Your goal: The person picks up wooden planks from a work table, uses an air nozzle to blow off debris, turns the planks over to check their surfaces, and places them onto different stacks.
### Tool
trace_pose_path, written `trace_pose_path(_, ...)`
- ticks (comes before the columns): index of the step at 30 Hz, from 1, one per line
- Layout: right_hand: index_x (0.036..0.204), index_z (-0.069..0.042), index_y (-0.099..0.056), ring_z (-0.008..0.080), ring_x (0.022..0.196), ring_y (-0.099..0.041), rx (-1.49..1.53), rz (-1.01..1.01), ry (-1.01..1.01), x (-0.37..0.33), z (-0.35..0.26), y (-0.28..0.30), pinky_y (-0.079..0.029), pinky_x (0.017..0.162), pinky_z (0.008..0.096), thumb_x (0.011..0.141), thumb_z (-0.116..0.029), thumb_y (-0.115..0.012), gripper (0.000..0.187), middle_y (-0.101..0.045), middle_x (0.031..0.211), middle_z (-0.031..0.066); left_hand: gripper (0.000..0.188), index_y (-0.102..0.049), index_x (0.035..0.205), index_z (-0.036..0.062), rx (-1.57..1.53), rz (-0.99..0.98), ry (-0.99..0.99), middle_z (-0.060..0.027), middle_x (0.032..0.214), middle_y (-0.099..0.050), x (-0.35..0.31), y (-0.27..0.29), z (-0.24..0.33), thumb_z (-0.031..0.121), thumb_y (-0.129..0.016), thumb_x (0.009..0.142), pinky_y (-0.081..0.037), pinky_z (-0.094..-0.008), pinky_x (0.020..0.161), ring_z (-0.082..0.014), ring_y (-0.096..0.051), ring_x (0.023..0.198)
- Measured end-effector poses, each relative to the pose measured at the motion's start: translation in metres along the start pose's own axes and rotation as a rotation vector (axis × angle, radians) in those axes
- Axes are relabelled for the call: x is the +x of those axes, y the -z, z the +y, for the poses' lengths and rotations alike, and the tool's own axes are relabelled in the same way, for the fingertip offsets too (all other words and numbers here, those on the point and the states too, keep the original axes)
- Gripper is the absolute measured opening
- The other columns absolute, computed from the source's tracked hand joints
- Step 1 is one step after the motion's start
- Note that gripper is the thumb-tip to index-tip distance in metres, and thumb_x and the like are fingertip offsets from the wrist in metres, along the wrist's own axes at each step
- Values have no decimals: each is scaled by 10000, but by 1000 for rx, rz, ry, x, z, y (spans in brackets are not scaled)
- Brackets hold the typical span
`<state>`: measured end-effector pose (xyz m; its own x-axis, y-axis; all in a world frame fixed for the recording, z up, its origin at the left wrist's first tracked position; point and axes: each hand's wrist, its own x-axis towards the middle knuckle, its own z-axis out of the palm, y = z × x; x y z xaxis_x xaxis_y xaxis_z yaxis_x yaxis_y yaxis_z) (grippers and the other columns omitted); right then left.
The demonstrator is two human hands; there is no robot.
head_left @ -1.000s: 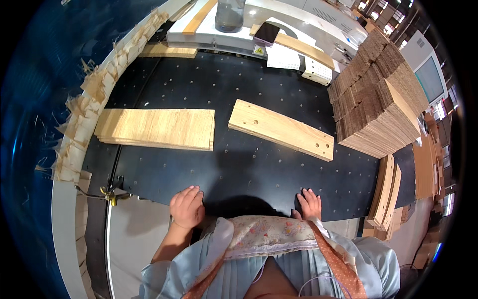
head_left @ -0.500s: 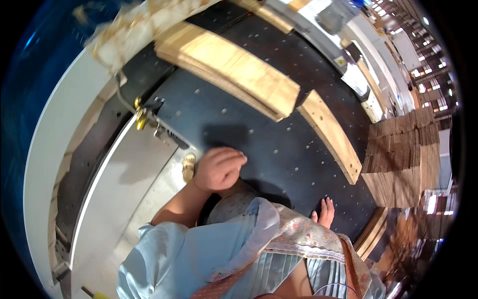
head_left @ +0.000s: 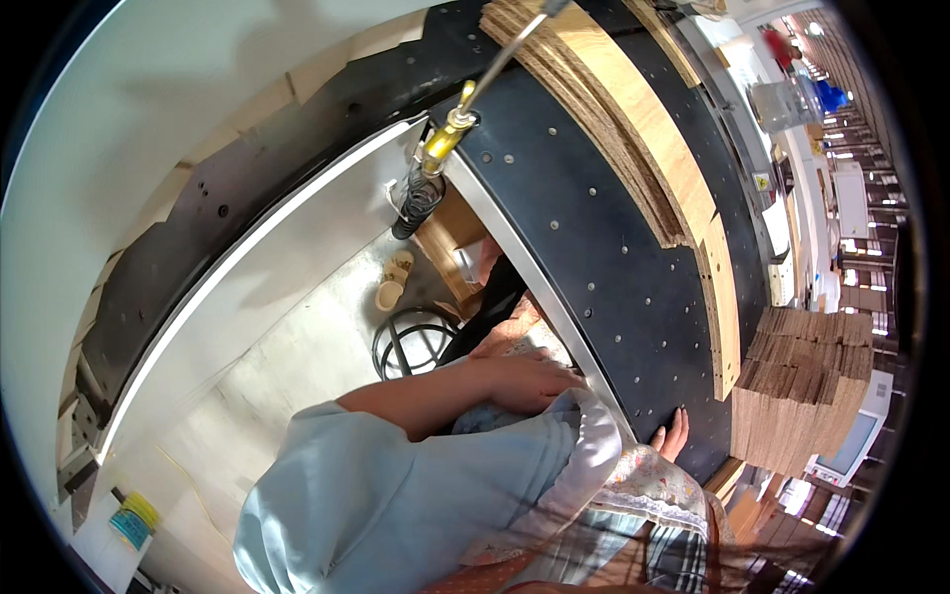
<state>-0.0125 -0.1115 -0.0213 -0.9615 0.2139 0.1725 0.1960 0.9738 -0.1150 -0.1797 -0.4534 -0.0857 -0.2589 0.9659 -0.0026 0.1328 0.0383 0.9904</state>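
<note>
My left hand (head_left: 539, 384) lies low against my clothing, beside the metal edge of the black table (head_left: 554, 267). Its back shows, but the fingertips are hidden by cloth. Farther right, my right hand (head_left: 673, 436) rests on the tabletop near its close edge, fingers stretched out and holding nothing. Beyond the hands, a stack of long pale wood-faced boards (head_left: 633, 109) lies along the table. A separate narrow wooden strip (head_left: 720, 307) with small dark holes lies at the stack's near end.
A yellow fitting (head_left: 448, 139) with a metal rod and a black coiled hose (head_left: 421, 198) is at the table's left corner. Brown boards are piled (head_left: 802, 391) at the right. Below lie a beige shoe (head_left: 394, 279) and a black ring-shaped frame (head_left: 411, 342). A grey panel (head_left: 257, 257) stands left.
The view has swung left. My left hand, earlier loosely curled over the table's edge, has come down against my clothing. My right hand stays on the tabletop.
</note>
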Motion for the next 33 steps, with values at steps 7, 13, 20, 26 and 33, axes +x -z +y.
trace_pose_path(7, 1356, -7, -429, 393, 1305, -360, -26, -7, 7, 6, 0, -1, -274, 1096, 445, 969, -186, -404, 428, -392, 1403, 223, 542, -433, 1387, 135, 69, 77, -93, -104, 1415, -451, -1, 0, -12, 430, -462, 933, -199, -473, 1120, -273, -373, 1338)
trace_pose_path(13, 1351, 1, -433, 386, 1297, -369, -26, -2, 31, -1, 11, -1, -276, 1095, 452, 957, -185, -426, 436, -397, 1400, 219, 518, -495, 1343, 103, 13, 141, -38, -139, 1350, -518, -3, 1, -20, 376, -522, 904, -321, -403, 1075, -305, -450, 1274)
trace_pose_path(20, 1282, 13, -497, 405, 1262, -413, -41, 46, 36, 8, 0, 6, -298, 1075, 472, 883, -202, -510, 453, -469, 1339, 214, 555, -444, 1387, 119, -3, -162, 41, -175, 1406, -448, 33, 12, 19, 353, -547, 895, -328, -400, 1081, -327, -430, 1297)
trace_pose_path(26, 1241, -46, -547, 359, 1255, -443, -53, 110, -65, 4, -2, 11, -317, 1052, 505, 809, -257, -587, 482, -509, 1308, 162, 483, -354, 1445, 146, -4, -567, -391, -146, 1453, -389, 99, -17, 12, 261, -387, 977, -263, -380, 1122, -301, -346, 1359)
trace_pose_path(33, 1233, -89, -553, 301, 1249, -455, -36, 152, -163, 4, -5, 14, -321, 1056, 499, 774, -328, -621, 522, -520, 1297, 124, 350, -548, 1295, 77, -76, -890, 189, -90, 1267, -581, 143, 14, 109, 144, -458, 963, -419, -267, 983, -201, -551, 1166)
